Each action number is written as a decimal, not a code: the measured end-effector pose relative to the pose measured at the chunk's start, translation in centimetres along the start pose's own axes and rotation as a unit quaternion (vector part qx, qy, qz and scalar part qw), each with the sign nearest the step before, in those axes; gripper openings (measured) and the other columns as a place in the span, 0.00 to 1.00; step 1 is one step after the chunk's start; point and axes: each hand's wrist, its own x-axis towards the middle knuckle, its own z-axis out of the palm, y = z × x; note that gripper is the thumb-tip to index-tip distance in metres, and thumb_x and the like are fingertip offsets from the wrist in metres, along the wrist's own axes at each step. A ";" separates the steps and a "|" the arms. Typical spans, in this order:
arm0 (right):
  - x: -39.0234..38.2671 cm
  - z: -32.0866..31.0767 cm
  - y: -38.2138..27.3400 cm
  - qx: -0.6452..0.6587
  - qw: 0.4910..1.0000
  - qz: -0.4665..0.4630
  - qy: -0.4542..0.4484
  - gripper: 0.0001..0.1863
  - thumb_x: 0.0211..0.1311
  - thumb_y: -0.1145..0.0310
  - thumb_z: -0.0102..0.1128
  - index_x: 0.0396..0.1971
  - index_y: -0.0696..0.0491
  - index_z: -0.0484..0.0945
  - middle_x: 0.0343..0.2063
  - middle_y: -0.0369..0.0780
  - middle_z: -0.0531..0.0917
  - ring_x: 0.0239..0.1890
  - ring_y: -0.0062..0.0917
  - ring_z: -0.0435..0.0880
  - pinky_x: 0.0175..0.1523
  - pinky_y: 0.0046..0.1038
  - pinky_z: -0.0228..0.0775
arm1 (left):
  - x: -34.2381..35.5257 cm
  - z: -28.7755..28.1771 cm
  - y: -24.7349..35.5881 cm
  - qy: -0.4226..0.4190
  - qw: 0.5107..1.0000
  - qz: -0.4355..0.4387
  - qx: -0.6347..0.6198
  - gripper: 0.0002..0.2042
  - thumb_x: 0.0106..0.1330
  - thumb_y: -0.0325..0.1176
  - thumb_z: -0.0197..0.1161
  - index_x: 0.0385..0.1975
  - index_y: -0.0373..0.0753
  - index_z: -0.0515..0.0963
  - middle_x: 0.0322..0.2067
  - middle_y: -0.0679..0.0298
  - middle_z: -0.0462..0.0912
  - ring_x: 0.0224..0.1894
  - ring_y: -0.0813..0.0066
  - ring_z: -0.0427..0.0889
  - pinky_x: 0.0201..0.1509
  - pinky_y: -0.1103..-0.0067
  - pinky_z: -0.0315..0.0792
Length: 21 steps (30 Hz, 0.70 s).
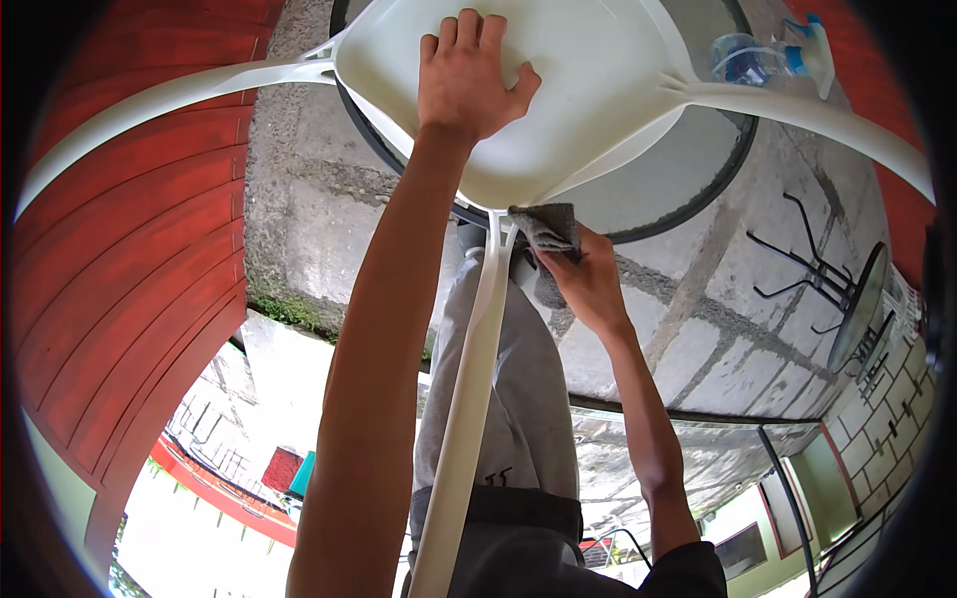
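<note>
My left hand (pixel 469 75) lies flat on the underside of the white plastic chair (pixel 588 110), which rests upside down on the round glass desk (pixel 688 169). My fingers (pixel 469 30) there are spread and released, pressing on the seat and gripping nothing. My right hand (pixel 583 279) is clenched around a grey cloth (pixel 546 227), my fingers bunching it against the spot where one chair leg (pixel 469 399) meets the near corner of the seat. The cloth sits just above my knuckles, touching the white plastic, over the near edge of the desk. That leg runs down between my forearms toward my waist. Two other legs sweep out to the left and right. A clear spray bottle with a blue nozzle (pixel 768 58) lies at the far right edge of the desk, well apart from both hands.
</note>
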 end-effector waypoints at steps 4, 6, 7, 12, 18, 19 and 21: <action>-1.6 2.7 -1.0 -0.067 0.990 -0.092 -0.085 0.19 0.69 0.69 0.58 0.59 0.50 0.77 0.26 0.35 0.78 0.27 0.17 0.71 0.35 0.24 0.68 | 0.1 -0.2 0.1 0.009 1.000 0.011 0.002 0.21 0.54 0.45 0.66 0.44 0.41 0.74 0.41 0.60 0.74 0.45 0.61 0.74 0.49 0.65 0.66; -2.5 2.5 -1.7 -0.018 0.992 0.021 -0.121 0.16 0.70 0.65 0.57 0.56 0.51 0.77 0.24 0.34 0.76 0.25 0.17 0.69 0.32 0.24 0.66 | 0.0 -0.2 0.1 0.011 1.000 0.018 0.006 0.21 0.54 0.45 0.66 0.44 0.41 0.74 0.41 0.61 0.74 0.45 0.61 0.74 0.50 0.65 0.66; -2.6 2.2 -2.0 0.005 0.975 0.159 -0.156 0.15 0.72 0.61 0.56 0.53 0.52 0.78 0.23 0.34 0.75 0.23 0.16 0.68 0.29 0.24 0.64 | 0.0 -0.2 0.1 0.013 1.000 0.017 0.004 0.21 0.54 0.45 0.66 0.44 0.41 0.74 0.41 0.61 0.74 0.45 0.61 0.74 0.50 0.65 0.66; -0.8 1.1 -2.9 -0.042 0.982 0.073 -0.172 0.17 0.74 0.53 0.53 0.39 0.54 0.75 0.21 0.29 0.70 0.20 0.13 0.63 0.25 0.23 0.57 | 0.1 -0.4 0.1 0.010 1.000 0.014 0.007 0.21 0.54 0.46 0.66 0.44 0.41 0.74 0.40 0.61 0.74 0.45 0.62 0.74 0.50 0.66 0.66; -1.6 2.2 -2.6 0.047 0.968 0.141 -0.200 0.19 0.75 0.51 0.52 0.34 0.54 0.74 0.22 0.26 0.64 0.25 0.11 0.58 0.28 0.20 0.52 | 0.4 -1.3 0.5 0.000 1.000 0.007 0.001 0.21 0.56 0.46 0.65 0.45 0.41 0.73 0.41 0.61 0.73 0.46 0.62 0.73 0.50 0.65 0.65; -1.7 2.3 -2.5 0.070 0.973 0.107 -0.190 0.19 0.75 0.51 0.52 0.34 0.54 0.74 0.22 0.26 0.64 0.25 0.11 0.58 0.28 0.20 0.52 | 0.5 -1.5 0.6 -0.042 0.999 -0.021 -0.017 0.24 0.57 0.46 0.63 0.49 0.39 0.71 0.47 0.56 0.72 0.51 0.56 0.71 0.57 0.60 0.63; -1.4 2.3 -2.1 0.088 0.967 0.101 -0.216 0.19 0.75 0.51 0.53 0.32 0.52 0.73 0.22 0.25 0.62 0.26 0.11 0.56 0.29 0.19 0.49 | 0.7 -1.9 0.8 -0.088 0.994 -0.048 -0.032 0.27 0.58 0.46 0.60 0.54 0.36 0.69 0.52 0.50 0.71 0.57 0.50 0.69 0.64 0.56 0.61</action>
